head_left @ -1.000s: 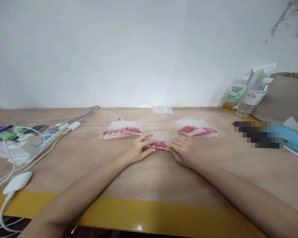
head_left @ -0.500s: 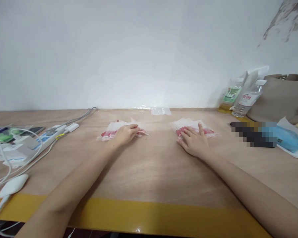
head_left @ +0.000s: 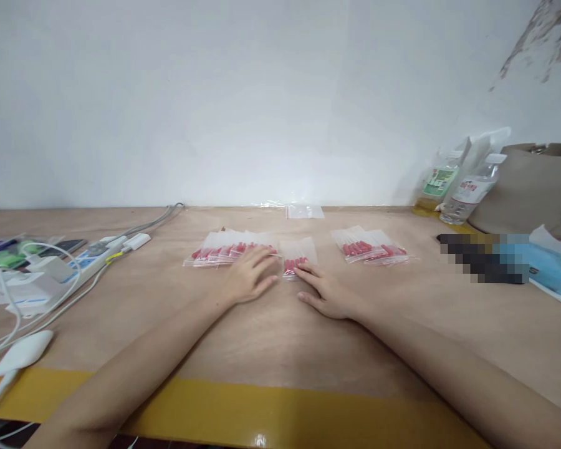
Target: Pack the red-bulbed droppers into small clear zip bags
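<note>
A small clear zip bag (head_left: pixel 299 251) with several red pieces in it lies flat in the middle of the table. The fingertips of my right hand (head_left: pixel 330 292) rest at its lower right edge, fingers stretched. My left hand (head_left: pixel 251 275) lies open just left of that bag, its fingers over the right end of a fanned row of similar bags (head_left: pixel 215 244). To the right is a second fanned group of bags with red pieces (head_left: pixel 367 244); neither hand touches it. The exact kind of the red pieces is too small to tell.
An empty clear bag (head_left: pixel 305 212) lies by the wall. A power strip (head_left: pixel 91 259) with chargers and cables stands on the left. At the right are two bottles (head_left: pixel 472 187), a grey-brown bag (head_left: pixel 528 187) and a blue packet (head_left: pixel 556 265). The table's front edge is yellow (head_left: pixel 262 405).
My right hand has moved left from the right group of bags to the middle, where a single bag now lies. My left hand has shifted slightly right and nearer, with its fingers spread.
</note>
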The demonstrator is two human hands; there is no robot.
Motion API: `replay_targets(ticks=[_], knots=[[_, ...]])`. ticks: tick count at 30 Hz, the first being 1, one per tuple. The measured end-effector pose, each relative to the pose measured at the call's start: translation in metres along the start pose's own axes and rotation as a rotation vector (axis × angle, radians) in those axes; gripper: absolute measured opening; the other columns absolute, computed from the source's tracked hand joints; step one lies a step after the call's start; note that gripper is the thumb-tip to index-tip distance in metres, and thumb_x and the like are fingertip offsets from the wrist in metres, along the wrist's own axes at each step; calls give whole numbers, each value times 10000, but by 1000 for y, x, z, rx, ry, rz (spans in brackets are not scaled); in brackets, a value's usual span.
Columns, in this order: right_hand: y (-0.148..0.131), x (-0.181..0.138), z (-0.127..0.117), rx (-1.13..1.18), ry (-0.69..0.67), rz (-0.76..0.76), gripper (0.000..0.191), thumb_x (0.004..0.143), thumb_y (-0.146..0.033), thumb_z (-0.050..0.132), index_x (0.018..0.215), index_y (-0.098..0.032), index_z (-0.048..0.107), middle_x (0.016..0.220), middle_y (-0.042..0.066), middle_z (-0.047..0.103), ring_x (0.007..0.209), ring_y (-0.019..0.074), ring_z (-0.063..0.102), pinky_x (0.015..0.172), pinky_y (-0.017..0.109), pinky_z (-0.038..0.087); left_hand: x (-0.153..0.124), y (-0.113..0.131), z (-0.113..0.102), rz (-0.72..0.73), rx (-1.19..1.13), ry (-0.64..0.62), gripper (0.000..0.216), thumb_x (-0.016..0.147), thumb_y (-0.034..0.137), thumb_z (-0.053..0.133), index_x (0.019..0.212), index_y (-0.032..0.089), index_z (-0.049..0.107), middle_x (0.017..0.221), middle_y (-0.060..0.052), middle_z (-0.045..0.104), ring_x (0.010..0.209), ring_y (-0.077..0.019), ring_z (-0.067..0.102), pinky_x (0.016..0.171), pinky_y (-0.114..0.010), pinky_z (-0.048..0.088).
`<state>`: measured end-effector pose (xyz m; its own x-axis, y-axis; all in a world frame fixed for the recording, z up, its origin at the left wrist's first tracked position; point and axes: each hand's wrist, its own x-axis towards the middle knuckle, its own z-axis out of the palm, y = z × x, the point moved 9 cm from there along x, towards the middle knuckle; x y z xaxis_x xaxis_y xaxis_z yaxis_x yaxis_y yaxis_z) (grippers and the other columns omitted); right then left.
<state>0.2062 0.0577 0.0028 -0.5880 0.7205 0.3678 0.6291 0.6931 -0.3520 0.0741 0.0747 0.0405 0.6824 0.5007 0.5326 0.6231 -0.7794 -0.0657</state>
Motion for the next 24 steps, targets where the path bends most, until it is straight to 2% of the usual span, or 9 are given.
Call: replay_targets(ticks=[2,5,7,9,11,14,17,20,24], knots=[[-6,0,-2,43,47,-42,519,844,-357,457,1324,-199,341,1348,111,365,1244,232,343,997,405,352,2,21,10,47,-167,-45,455,831,341,484,1258,195,424,1310,-94,436,1235,-227,366,1023,-417,329],[-2,-5,-18,8,184,-61,467,815,-307,512,1262,-215,411,1271,103,439,1124,217,468,907,373,418,7,34,24,33,-318,-124,484,828,328,494,1283,191,404,1334,-101,412,1229,-217,385,1013,-390,359],[4,-10,-31,-144,254,-49,361,801,-255,527,1158,-208,509,1132,95,532,987,212,534,822,357,432,9,34,31,18,-360,-162,456,835,319,484,1270,193,428,1325,-98,427,1221,-215,400,1017,-395,355],[5,-13,-39,-365,259,-89,247,797,-196,518,1035,-195,585,959,80,596,864,202,548,759,346,401,10,31,33,8,-384,-164,413,847,296,465,1249,200,457,1309,-90,450,1211,-211,415,1016,-401,355],[2,-14,-40,-538,228,-175,178,799,-162,506,935,-184,619,823,63,612,785,186,540,708,326,360,10,28,32,-2,-395,-145,384,853,274,454,1231,206,479,1296,-84,467,1200,-208,430,1010,-403,363],[-2,-12,-37,-644,228,-260,147,818,-161,489,819,-175,636,707,41,607,693,158,524,658,303,321,9,28,30,-2,-398,-126,365,858,251,442,1217,205,494,1281,-81,484,1185,-200,448,1001,-396,376],[-1,-9,-33,-626,262,-252,199,847,-169,465,745,-177,635,657,28,606,649,136,520,651,282,317,9,29,28,-1,-370,-98,362,852,248,456,1207,195,500,1265,-86,498,1168,-190,466,984,-369,400],[2,-7,-31,-579,302,-210,214,861,-186,456,733,-172,627,664,30,618,647,136,533,653,274,329,8,27,20,17,-282,15,321,828,274,505,1130,177,553,1185,-95,557,1089,-191,529,920,-345,459],[5,-10,-38,-525,355,-165,189,862,-203,454,758,-160,606,711,44,634,661,152,546,664,280,352,5,39,11,189,-48,131,204,851,208,457,976,159,610,998,-72,645,900,-162,613,785,-287,521]])
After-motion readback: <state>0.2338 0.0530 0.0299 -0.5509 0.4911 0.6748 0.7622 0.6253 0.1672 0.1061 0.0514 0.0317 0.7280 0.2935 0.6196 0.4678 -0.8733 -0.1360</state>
